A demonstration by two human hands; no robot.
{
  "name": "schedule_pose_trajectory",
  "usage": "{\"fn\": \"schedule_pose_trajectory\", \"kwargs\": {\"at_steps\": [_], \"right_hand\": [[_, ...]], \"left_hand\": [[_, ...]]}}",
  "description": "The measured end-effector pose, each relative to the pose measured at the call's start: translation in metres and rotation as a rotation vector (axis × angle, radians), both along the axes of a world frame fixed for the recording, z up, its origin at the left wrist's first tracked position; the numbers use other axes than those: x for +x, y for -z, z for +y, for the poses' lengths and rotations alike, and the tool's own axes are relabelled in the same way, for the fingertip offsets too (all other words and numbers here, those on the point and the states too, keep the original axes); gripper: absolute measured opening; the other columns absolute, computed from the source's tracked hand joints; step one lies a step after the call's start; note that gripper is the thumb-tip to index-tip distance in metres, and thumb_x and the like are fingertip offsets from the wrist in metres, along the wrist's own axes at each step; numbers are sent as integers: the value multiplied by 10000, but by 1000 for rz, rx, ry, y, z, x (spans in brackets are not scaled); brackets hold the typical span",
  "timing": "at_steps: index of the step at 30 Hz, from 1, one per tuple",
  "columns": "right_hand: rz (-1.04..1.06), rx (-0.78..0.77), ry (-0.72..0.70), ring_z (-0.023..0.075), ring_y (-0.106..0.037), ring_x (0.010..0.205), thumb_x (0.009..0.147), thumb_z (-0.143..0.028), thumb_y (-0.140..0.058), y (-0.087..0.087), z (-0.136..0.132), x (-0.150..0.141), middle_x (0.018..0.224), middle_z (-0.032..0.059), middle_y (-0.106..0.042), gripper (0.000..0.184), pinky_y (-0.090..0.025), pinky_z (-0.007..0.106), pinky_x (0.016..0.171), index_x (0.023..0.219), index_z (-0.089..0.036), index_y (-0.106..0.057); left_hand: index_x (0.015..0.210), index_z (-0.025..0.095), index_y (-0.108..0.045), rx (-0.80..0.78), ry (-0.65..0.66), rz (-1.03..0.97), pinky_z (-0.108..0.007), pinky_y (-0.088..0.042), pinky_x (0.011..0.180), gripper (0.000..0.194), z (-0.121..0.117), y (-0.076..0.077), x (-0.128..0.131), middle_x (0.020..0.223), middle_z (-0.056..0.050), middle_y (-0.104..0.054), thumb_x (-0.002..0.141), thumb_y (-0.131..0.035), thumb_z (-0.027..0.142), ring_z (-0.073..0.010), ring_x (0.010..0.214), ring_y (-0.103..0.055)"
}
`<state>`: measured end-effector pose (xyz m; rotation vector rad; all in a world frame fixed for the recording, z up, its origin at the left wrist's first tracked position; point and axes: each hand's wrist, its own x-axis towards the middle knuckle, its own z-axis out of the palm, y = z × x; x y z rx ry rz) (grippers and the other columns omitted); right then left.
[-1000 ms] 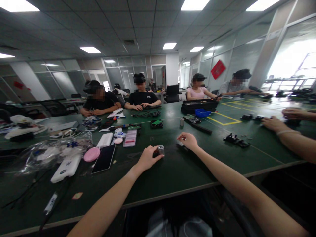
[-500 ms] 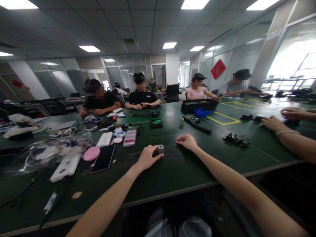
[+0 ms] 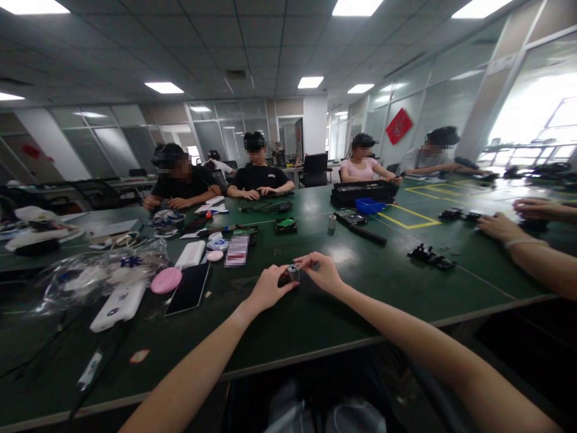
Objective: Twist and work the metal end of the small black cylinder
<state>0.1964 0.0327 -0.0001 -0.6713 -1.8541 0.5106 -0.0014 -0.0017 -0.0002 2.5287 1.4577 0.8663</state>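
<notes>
My left hand [image 3: 269, 288] is closed around a small grey metal cylinder [image 3: 293, 273], which stands upright on the green table with a dark hole in its top. Beside the cylinder, my right hand [image 3: 321, 273] has its thumb and fingertips pinched together at the upper rim. Whatever those fingers hold, if anything, is too small to make out. A similar metal cylinder [image 3: 332, 222] stands farther back on its own.
Left of my hands lie a black phone [image 3: 188, 289], a pink round case [image 3: 166, 280], a white power bank [image 3: 119, 305] and clear plastic bags [image 3: 103, 270]. Circuit boards [image 3: 286, 225], a blue tray [image 3: 369, 206] and black parts [image 3: 430, 257] lie beyond. A co-worker's hands [image 3: 500, 227] are at right.
My right hand has moved left, from apart on the table to the top of the metal cylinder. My left hand keeps its hold in the same place.
</notes>
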Motion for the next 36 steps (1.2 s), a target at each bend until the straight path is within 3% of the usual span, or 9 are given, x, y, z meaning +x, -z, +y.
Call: {"fn": "schedule_pose_trajectory", "kwargs": {"at_steps": [11,19,26,36], "right_hand": [[-22,30,-33,213,-717,877,794,-62,-607,-8,-4,-9,873,50,-763,172,-527,338,806,763,-199,-705],[-68,8,-29,180,-708,777,854,-152,-600,-3,-1,-11,927,33,-763,132,-520,267,661,887,-216,-711],[-81,0,-36,163,-679,731,874,-199,-596,-4,-2,-10,895,26,-750,122,-508,255,641,920,-213,-708],[-70,-40,-60,117,-631,596,948,-292,-493,-1,-4,-6,959,36,-726,223,-506,231,554,1072,-215,-663]], "left_hand": [[1101,210,-631,20,1,5,-314,-440,730,350,1,1,0,857,-36,-640,833,-664,433,-224,802,-598],[1053,204,-636,22,-10,9,-304,-435,702,320,1,1,1,835,-30,-638,825,-671,426,-224,792,-601],[1072,218,-631,20,-14,6,-306,-436,710,324,1,2,1,848,-27,-641,825,-671,423,-223,802,-603],[1105,213,-629,3,-7,5,-323,-456,753,345,1,1,1,887,-41,-653,834,-657,425,-227,837,-611]]}}
